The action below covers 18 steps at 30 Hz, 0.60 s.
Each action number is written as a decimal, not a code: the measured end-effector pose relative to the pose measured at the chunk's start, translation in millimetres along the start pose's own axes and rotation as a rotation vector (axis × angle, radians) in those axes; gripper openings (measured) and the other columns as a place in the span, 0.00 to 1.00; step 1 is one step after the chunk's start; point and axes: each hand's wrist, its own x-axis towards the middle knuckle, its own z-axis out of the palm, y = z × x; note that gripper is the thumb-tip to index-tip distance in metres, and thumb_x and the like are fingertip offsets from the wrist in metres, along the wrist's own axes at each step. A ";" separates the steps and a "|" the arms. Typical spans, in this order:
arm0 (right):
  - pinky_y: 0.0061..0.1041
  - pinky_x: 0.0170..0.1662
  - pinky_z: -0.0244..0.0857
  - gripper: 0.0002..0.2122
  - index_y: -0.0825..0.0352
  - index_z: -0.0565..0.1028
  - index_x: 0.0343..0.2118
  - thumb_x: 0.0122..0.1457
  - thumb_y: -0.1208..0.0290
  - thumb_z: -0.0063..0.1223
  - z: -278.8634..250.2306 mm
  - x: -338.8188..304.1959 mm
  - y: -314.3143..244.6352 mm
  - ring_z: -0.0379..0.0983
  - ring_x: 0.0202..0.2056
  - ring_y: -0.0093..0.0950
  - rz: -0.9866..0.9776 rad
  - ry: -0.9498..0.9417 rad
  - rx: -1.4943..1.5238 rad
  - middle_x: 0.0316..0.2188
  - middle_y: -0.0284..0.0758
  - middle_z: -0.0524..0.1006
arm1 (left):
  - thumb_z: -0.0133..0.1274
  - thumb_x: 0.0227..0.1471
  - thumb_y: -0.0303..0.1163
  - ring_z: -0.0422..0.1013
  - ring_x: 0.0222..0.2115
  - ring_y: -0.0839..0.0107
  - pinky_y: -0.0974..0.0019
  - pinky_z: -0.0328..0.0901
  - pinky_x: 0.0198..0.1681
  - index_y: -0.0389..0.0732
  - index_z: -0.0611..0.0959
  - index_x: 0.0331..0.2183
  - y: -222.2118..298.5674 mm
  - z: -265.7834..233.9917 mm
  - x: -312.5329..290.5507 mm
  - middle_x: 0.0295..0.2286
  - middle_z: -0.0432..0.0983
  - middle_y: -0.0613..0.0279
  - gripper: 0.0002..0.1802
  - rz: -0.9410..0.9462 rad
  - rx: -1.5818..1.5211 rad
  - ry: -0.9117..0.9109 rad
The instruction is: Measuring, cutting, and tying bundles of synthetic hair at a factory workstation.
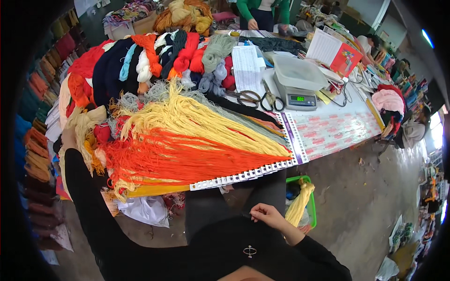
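My left hand (69, 137) reaches to the far left of the table, against a hank of cream yarn (89, 122); its fingers are mostly hidden, so I cannot tell its grip. Above my lap, my right hand (266, 214) is closed in a pinch, and what it holds, if anything, is too small to name. In front of me lie long orange-red yarn strands (187, 159), fanned out at the left and narrowing to the right. Pale yellow strands (201, 114) lie behind them. White punched card strips (243, 173) run along the narrow end and the front edge.
Behind lie a heap of coloured yarn hanks (187, 54), two pairs of scissors (271, 99), a digital scale (300, 99) with a clear plastic tub (300, 72), and printed sheets (247, 68). A green basket (307, 180) stands beside my legs. Someone in a green sleeve (244, 10) works across the table.
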 end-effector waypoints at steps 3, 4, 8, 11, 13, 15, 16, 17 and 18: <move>0.16 0.34 0.65 0.08 0.69 0.71 0.35 0.58 0.69 0.49 -13.5 -3.3 9.9 0.70 0.28 0.17 -0.070 -0.105 0.076 0.26 0.30 0.73 | 0.44 0.48 0.52 0.71 0.32 0.51 0.55 0.63 0.35 0.30 0.78 0.37 -45.5 -133.4 55.9 0.27 0.76 0.44 0.31 -0.130 0.191 0.181; 0.16 0.34 0.65 0.08 0.69 0.71 0.35 0.59 0.69 0.49 -10.9 -1.7 7.8 0.70 0.28 0.17 -0.057 -0.081 0.060 0.26 0.30 0.73 | 0.44 0.48 0.52 0.71 0.32 0.51 0.55 0.63 0.35 0.30 0.78 0.37 -34.7 -109.6 55.8 0.27 0.76 0.44 0.31 -0.127 0.169 0.159; 0.16 0.35 0.65 0.08 0.69 0.71 0.36 0.59 0.69 0.49 4.2 11.1 0.9 0.70 0.29 0.18 0.004 -0.121 0.010 0.27 0.31 0.74 | 0.47 0.51 0.43 0.69 0.38 0.61 0.65 0.64 0.42 0.37 0.74 0.41 -42.7 -130.0 -12.2 0.36 0.72 0.54 0.21 0.245 0.290 0.376; 0.17 0.34 0.66 0.08 0.71 0.71 0.35 0.58 0.70 0.50 1.9 14.1 7.9 0.70 0.28 0.19 0.016 -0.035 0.025 0.26 0.32 0.74 | 0.41 0.52 0.28 0.59 0.52 0.64 0.63 0.55 0.54 0.37 0.64 0.52 114.5 -156.6 -108.2 0.47 0.66 0.54 0.24 0.714 -0.292 0.722; 0.17 0.34 0.66 0.08 0.71 0.71 0.35 0.58 0.71 0.50 2.0 13.7 11.7 0.71 0.28 0.19 -0.005 -0.069 0.034 0.26 0.33 0.74 | 0.45 0.51 0.30 0.58 0.52 0.64 0.65 0.52 0.56 0.39 0.61 0.53 89.4 -210.8 -98.7 0.48 0.63 0.56 0.27 0.615 -0.495 0.625; 0.17 0.34 0.66 0.08 0.71 0.71 0.35 0.58 0.71 0.50 4.6 14.2 8.0 0.70 0.28 0.19 -0.019 -0.185 0.044 0.26 0.33 0.74 | 0.45 0.51 0.29 0.61 0.51 0.63 0.64 0.57 0.54 0.40 0.63 0.54 -1.1 -285.8 -55.1 0.51 0.63 0.56 0.26 0.354 -0.199 0.753; 0.16 0.34 0.65 0.08 0.71 0.71 0.35 0.58 0.71 0.50 7.6 14.7 5.6 0.70 0.28 0.19 -0.003 -0.119 0.030 0.26 0.33 0.74 | 0.45 0.54 0.29 0.63 0.50 0.60 0.61 0.61 0.51 0.40 0.65 0.53 36.9 -261.6 -51.4 0.52 0.63 0.56 0.24 0.171 -1.092 0.542; 0.16 0.34 0.65 0.07 0.71 0.72 0.35 0.58 0.72 0.50 9.7 15.4 5.0 0.70 0.28 0.19 0.002 -0.103 0.027 0.26 0.32 0.74 | 0.45 0.55 0.32 0.64 0.49 0.59 0.59 0.60 0.52 0.40 0.66 0.53 44.4 -288.8 -54.4 0.51 0.64 0.55 0.24 0.067 -1.434 0.540; 0.16 0.34 0.65 0.07 0.71 0.72 0.35 0.58 0.72 0.50 12.2 18.3 3.9 0.70 0.28 0.19 0.005 -0.130 0.022 0.26 0.32 0.74 | 0.46 0.55 0.35 0.64 0.49 0.58 0.56 0.60 0.52 0.39 0.67 0.53 53.8 -317.5 -55.8 0.51 0.65 0.54 0.24 -0.038 -1.774 0.526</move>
